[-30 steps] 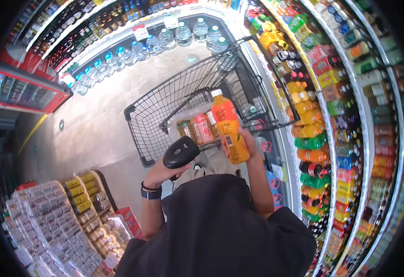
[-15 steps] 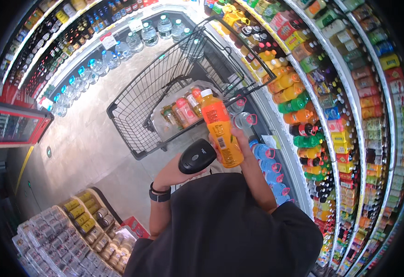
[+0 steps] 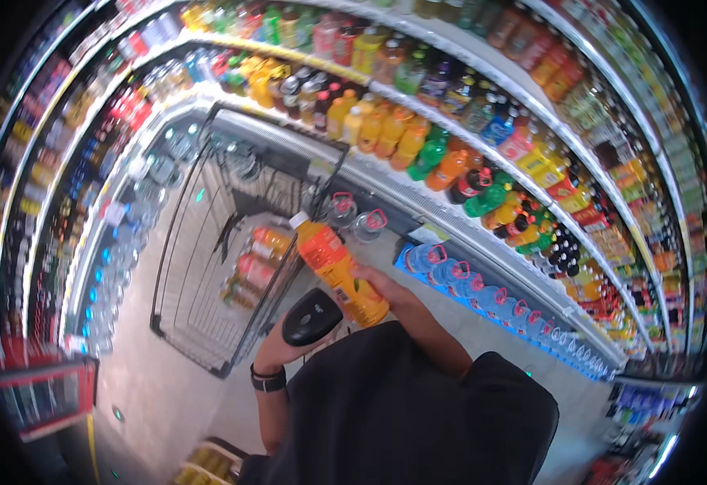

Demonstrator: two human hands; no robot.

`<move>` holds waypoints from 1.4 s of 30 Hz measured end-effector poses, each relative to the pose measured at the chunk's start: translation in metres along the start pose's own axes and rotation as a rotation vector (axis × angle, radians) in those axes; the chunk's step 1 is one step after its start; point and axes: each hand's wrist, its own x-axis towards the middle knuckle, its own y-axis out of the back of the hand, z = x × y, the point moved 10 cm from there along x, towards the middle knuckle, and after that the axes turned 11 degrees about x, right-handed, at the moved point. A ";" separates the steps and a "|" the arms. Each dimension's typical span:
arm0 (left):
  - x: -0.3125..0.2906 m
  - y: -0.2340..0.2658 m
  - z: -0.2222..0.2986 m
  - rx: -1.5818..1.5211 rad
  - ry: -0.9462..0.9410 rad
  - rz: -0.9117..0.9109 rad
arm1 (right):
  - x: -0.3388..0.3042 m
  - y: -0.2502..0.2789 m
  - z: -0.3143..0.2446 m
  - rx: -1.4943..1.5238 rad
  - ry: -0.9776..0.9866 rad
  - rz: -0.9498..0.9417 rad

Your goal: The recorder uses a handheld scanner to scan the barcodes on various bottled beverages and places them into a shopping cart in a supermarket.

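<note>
My left hand, with a dark band on its wrist, is closed around a black handheld barcode scanner. My right hand grips a plastic bottle of orange drink with a white cap and red-orange label, tilted with the cap up and to the left. The scanner's head is beside the lower part of the bottle. Just beyond both hands stands a dark wire shopping cart. Inside it lie several bottles with pink, orange and green colours, apparently in a clear bag.
Drink shelves curve around the far side and right. Large water bottles with pink handles line the floor by the shelf. More water jugs stand at the left, near a red-framed cooler. Stacked goods sit at the lower left.
My view has turned right, so the cart and shelves appear shifted left. Both hands still hold the scanner and bottle; the bottle now leans further left.
</note>
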 end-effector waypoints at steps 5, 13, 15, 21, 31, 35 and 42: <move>0.055 -0.039 0.003 0.062 0.093 -0.162 | -0.030 0.033 -0.058 0.051 0.085 0.033; 0.137 -0.096 0.014 -0.042 0.257 -0.199 | -0.071 0.090 -0.144 0.133 0.166 0.153; 0.158 -0.107 0.028 -0.051 0.277 -0.221 | -0.084 0.106 -0.169 0.166 0.254 0.178; 0.199 -0.130 0.031 -0.039 0.397 -0.396 | -0.119 0.138 -0.221 0.169 0.544 0.269; 0.292 -0.131 0.075 -0.183 0.182 -0.672 | -0.171 0.126 -0.270 0.095 1.009 0.487; 0.311 -0.119 0.075 -0.330 0.152 -0.763 | -0.167 0.125 -0.264 0.056 1.092 0.547; 0.312 -0.102 0.052 -0.256 0.176 -0.812 | -0.175 0.120 -0.269 -0.299 1.148 0.980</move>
